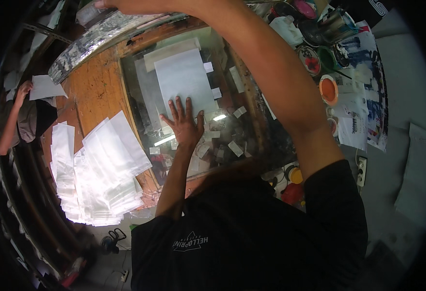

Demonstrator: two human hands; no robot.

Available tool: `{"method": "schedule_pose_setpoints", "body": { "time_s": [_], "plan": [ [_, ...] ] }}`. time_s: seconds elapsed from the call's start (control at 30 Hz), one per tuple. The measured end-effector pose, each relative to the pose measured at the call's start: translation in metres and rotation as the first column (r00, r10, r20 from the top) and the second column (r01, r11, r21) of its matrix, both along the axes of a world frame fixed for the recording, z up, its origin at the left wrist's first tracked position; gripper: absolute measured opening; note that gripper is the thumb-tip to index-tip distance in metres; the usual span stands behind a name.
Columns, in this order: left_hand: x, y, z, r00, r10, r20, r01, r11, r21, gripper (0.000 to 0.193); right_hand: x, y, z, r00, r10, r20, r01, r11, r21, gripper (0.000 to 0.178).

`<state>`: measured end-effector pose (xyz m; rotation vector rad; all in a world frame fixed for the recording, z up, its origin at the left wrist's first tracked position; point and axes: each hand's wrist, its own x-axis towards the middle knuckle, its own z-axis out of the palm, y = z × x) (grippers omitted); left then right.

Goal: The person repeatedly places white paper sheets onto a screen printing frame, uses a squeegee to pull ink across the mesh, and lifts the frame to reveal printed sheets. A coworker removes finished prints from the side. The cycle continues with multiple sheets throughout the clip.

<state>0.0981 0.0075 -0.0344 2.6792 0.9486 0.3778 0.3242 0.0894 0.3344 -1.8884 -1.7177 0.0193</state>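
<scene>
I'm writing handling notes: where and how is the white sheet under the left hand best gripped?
Likely pinch the white sheet at its near right corner, coming from the person's side. It lies flat; the left hand covers part of its near edge, and small white tabs sit along its right edge.

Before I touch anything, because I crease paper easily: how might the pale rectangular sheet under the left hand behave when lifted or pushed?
The pale rectangular sheet looks thin, so it is probably light and would likely bend if raised by one corner. It may slide readily on the glossy see-through panel once the spread left hand lifts.
</scene>
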Motion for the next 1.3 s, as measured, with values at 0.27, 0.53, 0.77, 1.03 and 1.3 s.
{"method": "schedule_pose_setpoints", "body": {
  "time_s": [0.27, 0.53, 0.77, 1.03, 1.3],
  "plan": [
    [-0.021, 0.000, 0.045, 0.909, 0.079, 0.409, 0.098, 0.914, -0.395, 0.050, -0.035, -0.021, -0.043, 0.988, -0.086, 0.130, 0.082, 0.996, 0.037, 0.049],
    [-0.089, -0.029, 0.119, 0.357, 0.932, -0.063, 0.562, -0.268, -0.783, 0.052, -0.075, -0.108, -0.236, 0.997, -0.065, -0.034, 0.057, 0.978, -0.201, 0.033],
    [-0.076, -0.022, 0.060, 0.370, 0.883, -0.289, 0.349, -0.420, -0.838, 0.076, 0.032, 0.032, -0.300, 0.989, -0.129, 0.071, 0.137, 0.983, -0.122, 0.025],
    [-0.086, -0.023, 0.063, 0.359, 0.880, -0.312, 0.314, -0.428, -0.847, 0.049, 0.041, 0.072, -0.302, 0.999, -0.050, -0.020, 0.043, 0.958, -0.285, 0.029],
    [-0.085, -0.019, 0.051, 0.430, 0.871, -0.239, 0.347, -0.403, -0.847, 0.034, -0.058, -0.050, -0.324, 0.996, -0.070, 0.061, 0.083, 0.967, -0.242, 0.033]
  ]
}}
